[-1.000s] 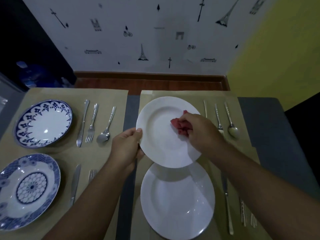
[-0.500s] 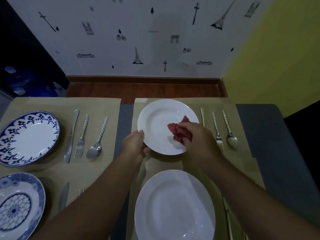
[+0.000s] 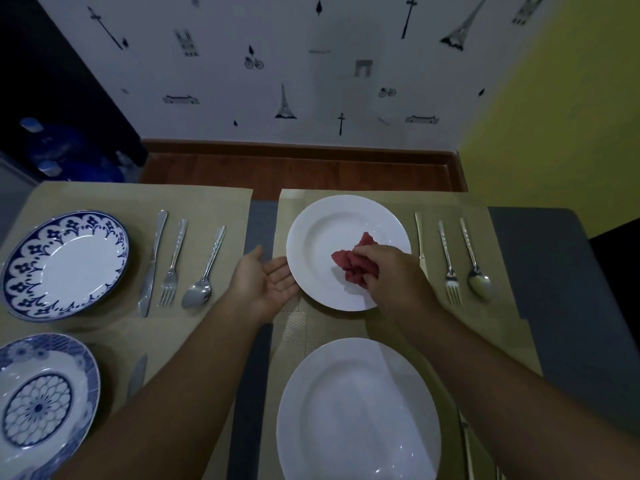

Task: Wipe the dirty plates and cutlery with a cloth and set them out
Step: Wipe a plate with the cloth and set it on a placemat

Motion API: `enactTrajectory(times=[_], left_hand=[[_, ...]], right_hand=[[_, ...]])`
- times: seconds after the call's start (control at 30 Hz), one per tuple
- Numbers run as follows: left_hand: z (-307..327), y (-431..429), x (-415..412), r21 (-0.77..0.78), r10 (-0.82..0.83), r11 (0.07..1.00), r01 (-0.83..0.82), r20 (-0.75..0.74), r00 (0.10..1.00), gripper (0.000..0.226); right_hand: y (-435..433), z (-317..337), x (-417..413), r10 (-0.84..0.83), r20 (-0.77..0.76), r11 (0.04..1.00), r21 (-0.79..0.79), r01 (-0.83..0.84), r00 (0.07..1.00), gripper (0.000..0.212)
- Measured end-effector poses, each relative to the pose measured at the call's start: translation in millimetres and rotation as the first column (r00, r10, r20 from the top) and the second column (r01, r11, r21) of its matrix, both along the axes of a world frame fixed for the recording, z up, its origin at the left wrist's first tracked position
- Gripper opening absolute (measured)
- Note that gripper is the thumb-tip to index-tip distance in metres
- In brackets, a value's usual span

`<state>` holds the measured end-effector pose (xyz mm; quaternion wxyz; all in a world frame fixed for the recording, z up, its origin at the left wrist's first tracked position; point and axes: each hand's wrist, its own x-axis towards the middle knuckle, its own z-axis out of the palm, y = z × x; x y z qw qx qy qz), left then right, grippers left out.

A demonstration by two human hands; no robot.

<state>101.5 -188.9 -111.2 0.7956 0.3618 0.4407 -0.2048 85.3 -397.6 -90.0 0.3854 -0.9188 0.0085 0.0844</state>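
Observation:
A white plate (image 3: 325, 230) lies flat on the far right placemat. My right hand (image 3: 391, 275) rests over its right side, closed on a crumpled red cloth (image 3: 353, 268) that touches the plate. My left hand (image 3: 265, 282) is open, palm up, just left of the plate's rim, fingertips at its edge. A second white plate (image 3: 356, 414) lies nearer me on the same side. To the right of the far plate lie a knife (image 3: 419, 237), a fork (image 3: 448, 265) and a spoon (image 3: 476, 268).
On the left placemats sit a blue-patterned plate (image 3: 65, 265) with a knife (image 3: 152, 261), fork (image 3: 173, 265) and spoon (image 3: 202, 271), and a second blue plate (image 3: 41, 403) near me. The grey table edge (image 3: 554, 271) is to the right. A wall stands beyond.
The far white plate, held tilted above the table a second ago, now lies flat on the placemat. My left hand has let go of its rim and opened. The cloth stays on the plate.

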Motion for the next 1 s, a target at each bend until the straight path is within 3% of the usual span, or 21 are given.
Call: enactTrajectory(times=[0.07,0.3,0.47,0.6,0.7,0.8,0.9,1.0], left_hand=[[5.1,5.2,-5.0,-0.029,0.048,0.998,-0.048,-0.004,0.999,0.058],[27.9,5.3,-34.3,-0.023,0.104,0.994,-0.103,0.025,0.994,0.054],[43.6,-51.7,-57.6,0.032,-0.109,0.994,0.107,0.068,0.992,0.058],[59.2,-120.0,-81.7,0.060,-0.338,0.941,0.333,0.165,0.927,0.062],[63.1,-174.2,-102.8,0.135,-0.547,0.837,0.530,0.213,0.810,0.060],[63.7,-226.9,-126.5,0.274,-0.723,0.690,0.670,0.239,0.648,0.051],[59.8,-272.0,-151.6,0.571,-0.874,0.483,0.664,0.265,0.408,0.028],[47.1,-307.6,-170.9,0.804,-0.970,0.243,0.543,0.206,0.130,0.045]], right_hand=[[1.3,0.1,-1.1,-0.019,-0.003,1.000,0.022,0.019,1.000,0.031],[-17.9,11.5,-16.6,-0.203,-0.113,0.913,0.337,0.229,0.973,0.027],[-64.9,20.8,-56.4,-0.152,0.005,0.971,0.189,0.148,0.988,0.040],[-108.0,33.8,-98.6,-0.294,0.050,0.955,0.045,0.292,0.954,0.042],[-146.3,45.3,-139.0,-0.376,0.127,0.926,0.015,0.377,0.918,0.046],[-190.0,46.2,-186.0,-0.431,0.084,0.895,-0.084,0.437,0.898,0.044],[-227.6,38.7,-226.7,-0.515,0.074,0.824,-0.231,0.517,0.854,0.033],[-249.8,17.0,-253.8,-0.539,-0.014,0.816,-0.255,0.518,0.842,0.031]])
